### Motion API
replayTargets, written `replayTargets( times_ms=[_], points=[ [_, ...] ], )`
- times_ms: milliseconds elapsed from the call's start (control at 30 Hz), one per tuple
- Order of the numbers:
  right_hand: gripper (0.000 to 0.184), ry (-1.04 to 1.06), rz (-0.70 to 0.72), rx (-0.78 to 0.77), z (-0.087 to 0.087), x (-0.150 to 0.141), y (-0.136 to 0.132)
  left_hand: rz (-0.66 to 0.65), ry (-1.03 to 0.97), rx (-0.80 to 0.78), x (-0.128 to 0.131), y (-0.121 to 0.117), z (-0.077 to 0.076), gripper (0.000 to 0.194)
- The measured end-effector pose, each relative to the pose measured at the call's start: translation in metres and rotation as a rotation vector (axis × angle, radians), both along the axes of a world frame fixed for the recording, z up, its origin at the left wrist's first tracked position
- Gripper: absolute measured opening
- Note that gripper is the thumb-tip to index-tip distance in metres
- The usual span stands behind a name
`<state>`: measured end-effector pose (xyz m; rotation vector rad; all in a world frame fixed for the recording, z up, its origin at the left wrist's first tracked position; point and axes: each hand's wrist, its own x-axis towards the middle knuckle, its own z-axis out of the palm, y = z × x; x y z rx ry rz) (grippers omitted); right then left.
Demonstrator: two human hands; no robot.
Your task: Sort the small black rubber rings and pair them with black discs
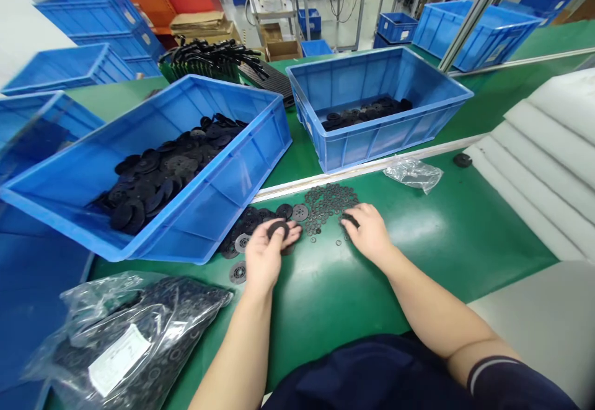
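My left hand (267, 250) grips a black disc (277, 230) between thumb and fingers, just above the bench. Beneath and beside it lies a heap of similar black discs (253, 219), some showing a ribbed face with a central hole. My right hand (370, 230) has its fingers curled at the right edge of a spread of small dark rings (328, 202). Something dark shows at those fingertips, too small to name. A few single rings (338, 242) lie apart on the green bench (325, 298).
Two blue bins, one at left (232, 193) and one at the back (372, 143), hold black discs. A clear bag of dark rings (139, 342) lies front left. At right are a crumpled plastic bag (413, 174) and stacked white foam sheets (539, 162). A white ledge (307, 183) crosses behind.
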<state>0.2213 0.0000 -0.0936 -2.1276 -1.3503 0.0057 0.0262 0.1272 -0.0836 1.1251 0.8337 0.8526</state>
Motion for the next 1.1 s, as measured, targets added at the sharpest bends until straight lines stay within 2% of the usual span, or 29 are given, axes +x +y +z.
replayTargets(
  times_ms=[100,200,300,400,533,700,800,967,1100],
  points=[
    [0.019,0.039,-0.091,-0.1,-0.003,0.023,-0.007,0.268,0.113,0.28,-0.015,0.019,-0.003,0.026],
    [0.025,0.022,-0.041,-0.13,-0.006,0.025,-0.008,0.406,0.383,0.545,-0.031,0.037,-0.006,0.026],
    [0.03,-0.038,0.019,-0.135,-0.01,0.015,-0.002,0.392,0.751,0.772,-0.042,0.049,-0.009,0.029],
    [0.025,-0.066,0.062,-0.133,-0.014,0.006,0.005,0.235,0.974,0.88,-0.042,0.052,-0.013,0.033],
    [0.021,-0.064,0.069,-0.136,-0.015,0.003,0.009,0.071,1.082,0.879,-0.033,0.043,-0.018,0.041],
    [0.021,-0.056,0.095,-0.176,-0.011,0.011,0.003,-0.004,1.054,0.876,-0.023,0.017,-0.015,0.037],
    [0.019,-0.04,0.086,-0.175,-0.011,0.018,0.0,-0.041,1.014,0.872,-0.022,0.009,-0.013,0.034],
    [0.017,-0.006,0.019,-0.194,-0.009,0.026,-0.004,-0.019,0.923,0.815,-0.031,0.02,-0.017,0.045],
    [0.017,0.046,-0.017,-0.268,0.005,0.024,-0.011,0.009,0.897,0.759,-0.036,0.031,-0.02,0.043]
  ],
)
